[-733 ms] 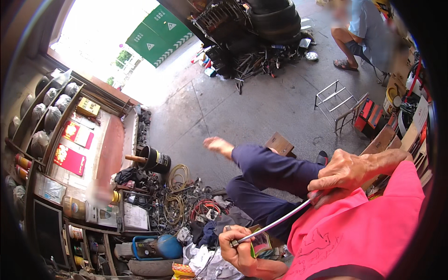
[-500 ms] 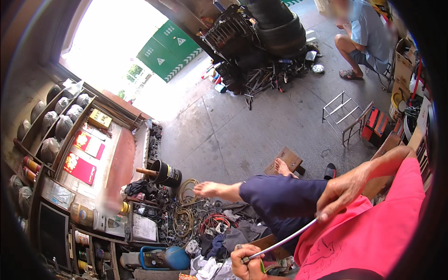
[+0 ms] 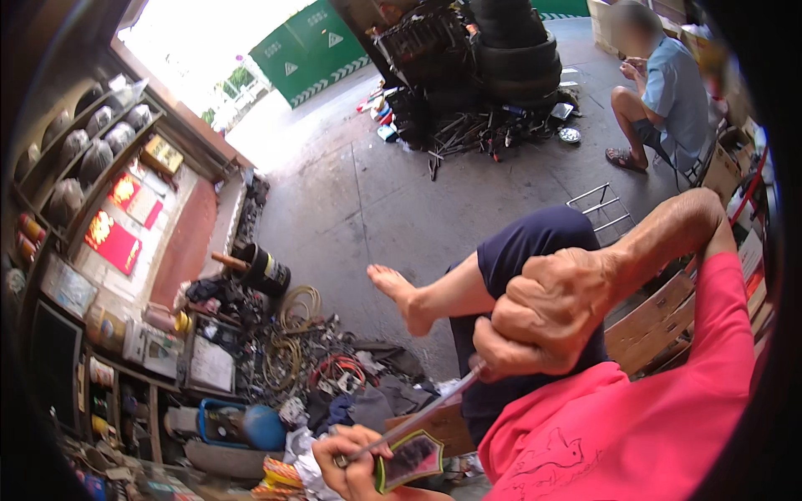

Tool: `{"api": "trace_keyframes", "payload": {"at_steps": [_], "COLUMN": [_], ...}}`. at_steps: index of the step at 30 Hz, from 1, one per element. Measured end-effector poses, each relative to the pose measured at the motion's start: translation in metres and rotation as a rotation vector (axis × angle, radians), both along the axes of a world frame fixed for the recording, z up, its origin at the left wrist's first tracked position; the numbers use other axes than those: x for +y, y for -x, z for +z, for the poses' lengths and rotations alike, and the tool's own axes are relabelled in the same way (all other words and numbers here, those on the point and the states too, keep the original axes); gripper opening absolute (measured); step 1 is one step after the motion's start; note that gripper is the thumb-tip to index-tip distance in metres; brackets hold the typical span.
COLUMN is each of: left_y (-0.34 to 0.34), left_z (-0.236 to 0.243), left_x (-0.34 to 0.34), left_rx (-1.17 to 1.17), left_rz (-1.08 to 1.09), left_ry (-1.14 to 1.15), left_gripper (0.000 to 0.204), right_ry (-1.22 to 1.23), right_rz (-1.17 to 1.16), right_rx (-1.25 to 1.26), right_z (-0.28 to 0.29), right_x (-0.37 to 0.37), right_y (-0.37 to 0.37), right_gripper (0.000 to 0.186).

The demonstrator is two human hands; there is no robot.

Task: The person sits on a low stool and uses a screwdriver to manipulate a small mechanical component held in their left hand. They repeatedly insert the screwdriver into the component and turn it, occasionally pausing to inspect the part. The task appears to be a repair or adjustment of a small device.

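Observation:
A thin grey metal rod slants between my two hands. My right hand is closed in a fist round its upper end, in front of my raised knee. Lower down, my left hand is closed round the other end, and the rod's tip pokes out by the fingers. Against that hand sits a small flat piece, dark in the middle with a green and pink border; its kind is not clear. Both hands are above my lap, before the pink shirt.
Cables and cloths lie heaped on the floor at left, by a black bucket. Cluttered shelves line the left wall. Stacked tyres and tools stand ahead. A seated person is at far right.
My right hand has gone from lying along the rod to a raised fist on it. The left hand has moved left in view, and the green-bordered piece shows more. The view has shifted.

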State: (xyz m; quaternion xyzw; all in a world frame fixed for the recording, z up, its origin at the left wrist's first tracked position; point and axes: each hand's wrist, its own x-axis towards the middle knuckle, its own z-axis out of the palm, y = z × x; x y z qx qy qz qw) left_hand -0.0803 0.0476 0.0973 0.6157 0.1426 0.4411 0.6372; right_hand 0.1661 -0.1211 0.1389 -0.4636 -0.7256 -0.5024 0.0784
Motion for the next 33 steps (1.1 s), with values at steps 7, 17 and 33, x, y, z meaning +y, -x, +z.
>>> {"api": "trace_keyframes", "payload": {"at_steps": [7, 17, 33], "left_y": [-0.024, -0.047, -0.034], "left_z": [-0.022, -0.039, -0.149], "left_x": [0.014, 0.008, 0.028], "left_rx": [-0.032, -0.069, -0.065], "left_rz": [-0.016, -0.275, -0.438], "left_ry": [0.118, 0.462, 1.068], "left_gripper": [0.019, 0.018, 0.030], "right_ry": [0.831, 0.445, 0.061], "right_rz": [0.184, 0.026, 0.071], "right_rx": [1.713, 0.798, 1.474], "right_z": [0.008, 0.006, -0.059], "right_x": [-0.010, -0.029, 0.064], "right_y": [0.010, -0.002, 0.027], "right_gripper": [0.039, 0.042, 0.044]}}
